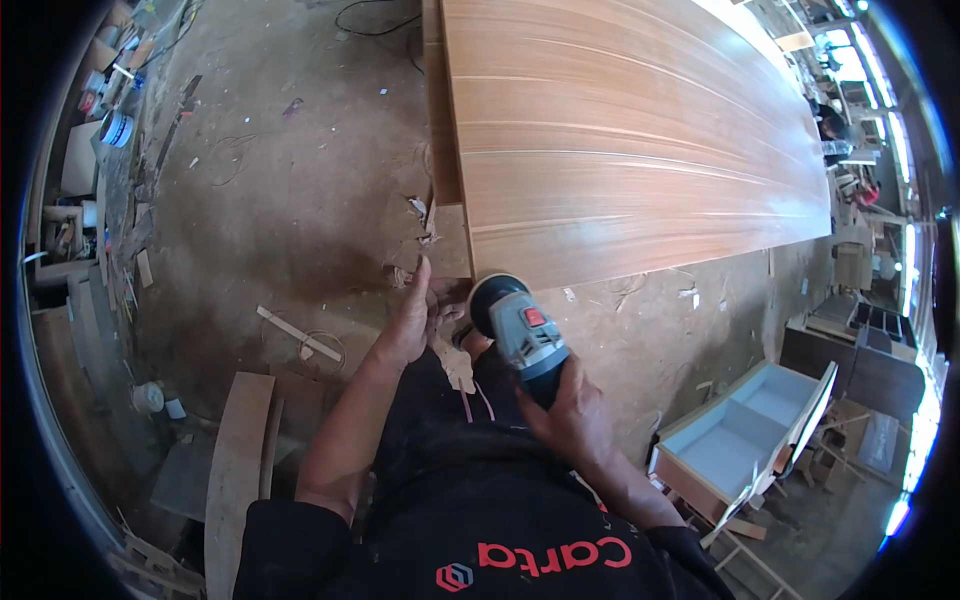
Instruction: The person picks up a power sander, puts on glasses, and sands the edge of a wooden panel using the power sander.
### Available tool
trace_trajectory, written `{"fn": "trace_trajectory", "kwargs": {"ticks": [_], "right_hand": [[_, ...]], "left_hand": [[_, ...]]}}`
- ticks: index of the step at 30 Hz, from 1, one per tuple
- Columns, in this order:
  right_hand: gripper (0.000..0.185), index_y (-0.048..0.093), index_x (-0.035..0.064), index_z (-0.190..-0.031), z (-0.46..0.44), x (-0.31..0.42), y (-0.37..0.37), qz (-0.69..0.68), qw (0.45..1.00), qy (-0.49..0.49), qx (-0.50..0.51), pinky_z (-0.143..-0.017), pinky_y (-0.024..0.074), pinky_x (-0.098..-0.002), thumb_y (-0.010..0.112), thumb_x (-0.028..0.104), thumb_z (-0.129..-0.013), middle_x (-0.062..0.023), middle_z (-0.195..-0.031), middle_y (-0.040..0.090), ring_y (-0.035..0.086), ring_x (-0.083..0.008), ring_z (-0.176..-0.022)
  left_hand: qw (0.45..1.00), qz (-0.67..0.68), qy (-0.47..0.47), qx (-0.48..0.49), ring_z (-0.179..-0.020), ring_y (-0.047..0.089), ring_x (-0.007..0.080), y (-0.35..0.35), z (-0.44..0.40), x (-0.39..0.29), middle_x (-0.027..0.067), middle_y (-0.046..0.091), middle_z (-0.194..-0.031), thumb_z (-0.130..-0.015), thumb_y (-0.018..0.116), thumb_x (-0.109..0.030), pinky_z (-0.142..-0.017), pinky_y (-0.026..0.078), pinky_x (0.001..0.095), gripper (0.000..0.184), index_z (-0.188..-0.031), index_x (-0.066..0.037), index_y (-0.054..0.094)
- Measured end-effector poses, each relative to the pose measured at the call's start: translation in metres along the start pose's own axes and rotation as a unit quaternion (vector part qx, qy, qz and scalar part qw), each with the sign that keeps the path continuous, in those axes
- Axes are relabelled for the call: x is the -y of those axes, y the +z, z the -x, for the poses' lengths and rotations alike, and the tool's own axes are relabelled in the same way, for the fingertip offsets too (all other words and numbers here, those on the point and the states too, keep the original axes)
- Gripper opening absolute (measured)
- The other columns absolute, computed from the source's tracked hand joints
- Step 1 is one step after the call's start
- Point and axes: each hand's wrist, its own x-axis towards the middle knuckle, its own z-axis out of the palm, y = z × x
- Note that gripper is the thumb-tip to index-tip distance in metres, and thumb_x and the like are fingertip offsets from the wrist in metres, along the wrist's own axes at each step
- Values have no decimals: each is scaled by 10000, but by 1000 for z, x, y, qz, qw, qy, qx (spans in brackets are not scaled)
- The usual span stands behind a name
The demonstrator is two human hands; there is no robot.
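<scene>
My right hand [572,415] is wrapped round the dark rear body of a grey power sander [528,335] with a red switch. The sander's round black pad [495,296] is at the near left corner of a large wood-grain panel [620,150]; whether it presses on the corner cannot be made out. Just left of that corner is my left hand [425,308], its thumb raised and its fingers stretched toward the pad. Nothing shows in its grip, though its fingertips are partly hidden.
Wood strips [298,333] and scraps lie on the floor [280,190]. Curved boards [240,440] stand at lower left, and a drawer-like box [735,430] sits at lower right. A paint bucket [117,129] is far left. A black cable [375,30] lies behind the panel's left side.
</scene>
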Motion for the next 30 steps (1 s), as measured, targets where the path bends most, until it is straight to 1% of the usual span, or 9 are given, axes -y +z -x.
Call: {"fn": "trace_trajectory", "kwargs": {"ticks": [4,8,10,11,13,18,23,28,30], "right_hand": [[664,461,-60,-1331,0,3,2,1,1000,-15,-7,-599,564,-478,774,273,-850,-259,-1009,671,714,-428,-760],[662,463,-59,-1325,5,-16,1,-20,998,-22,-51,-600,563,-478,776,276,-846,-252,-983,673,709,-430,-740],[657,465,-58,-1321,6,-21,-5,-14,999,-4,-44,-601,564,-477,775,273,-847,-251,-980,674,708,-429,-737],[652,466,-57,-1318,6,-24,-9,-10,999,10,-35,-601,564,-477,775,271,-847,-249,-976,676,708,-428,-735],[641,468,-55,-1311,8,-32,-15,-6,999,39,-14,-602,564,-476,774,266,-848,-247,-970,679,707,-426,-730],[627,465,-52,-1302,6,-58,-25,-19,998,50,-22,-605,565,-481,770,260,-852,-248,-971,683,710,-428,-737],[620,467,-51,-1297,3,-85,-37,-34,997,53,-36,-606,564,-483,770,261,-854,-249,-967,688,712,-431,-742],[619,472,-52,-1296,2,-113,-45,-49,996,68,-37,-605,563,-482,769,269,-857,-251,-958,691,713,-431,-744],[619,472,-52,-1296,1,-121,-51,-49,995,74,-40,-606,563,-482,768,270,-858,-252,-955,691,713,-431,-744]], "left_hand": [[1000,9,12,13,-975,715,183,1,-1,-2,149,749,-1134,-983,355,-810,-906,492,266,950,-1295,36,656],[999,18,-24,-22,-928,699,155,12,8,-13,123,751,-1127,-1001,382,-776,-819,466,251,872,-1277,-3,678],[999,12,-21,-20,-957,699,177,12,10,-14,128,745,-1144,-1005,371,-774,-866,459,264,872,-1283,-3,670],[1000,11,-25,-12,-957,699,177,14,11,-15,128,745,-1144,-1005,371,-774,-866,459,264,872,-1283,-3,670],[999,7,-34,-38,-983,713,213,17,12,-16,172,746,-1136,-988,336,-811,-896,495,305,941,-1253,27,671],[998,20,-7,-56,-969,715,217,20,15,-14,180,752,-1101,-1004,332,-788,-875,504,318,918,-1226,32,678],[995,56,4,-78,-971,725,237,14,16,-5,178,758,-1079,-1017,345,-764,-893,525,349,888,-1203,36,684],[995,10,22,-100,-976,728,254,12,25,-6,174,761,-1074,-1022,357,-752,-939,516,382,859,-1186,21,695],[994,5,22,-107,-974,721,240,16,26,-7,167,759,-1074,-1021,365,-749,-937,503,364,850,-1185,17,695]]}}
